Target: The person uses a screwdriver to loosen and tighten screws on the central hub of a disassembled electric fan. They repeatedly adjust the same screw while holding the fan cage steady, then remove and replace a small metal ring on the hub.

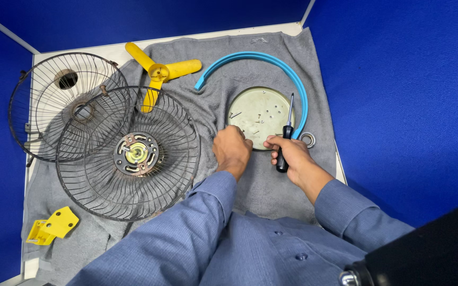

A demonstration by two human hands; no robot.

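Round plate: We are looking down at a pale round plate point(261, 108) lying on a grey cloth point(261, 185) on the worktop point(107, 51). We are using this plate as our landmark.
Left hand: Our left hand point(232, 150) is curling into a loose fist and touching the near left edge of the plate. We cannot tell if it is holding anything.
Right hand: Our right hand point(287, 151) is gripping a screwdriver point(286, 135) at the near right edge of the plate, its tip lying over the plate.
Blue hoop: A blue curved strip point(271, 61) is bending around the far and right sides of the plate.
Small ring: A little ring point(308, 139) is sitting just right of the plate.
Fan parts: Two wire cages point(128, 153) and yellow blades point(160, 71) are lying left of the plate.
Yellow bracket: It point(53, 226) is resting far left of the plate, nearer to us.
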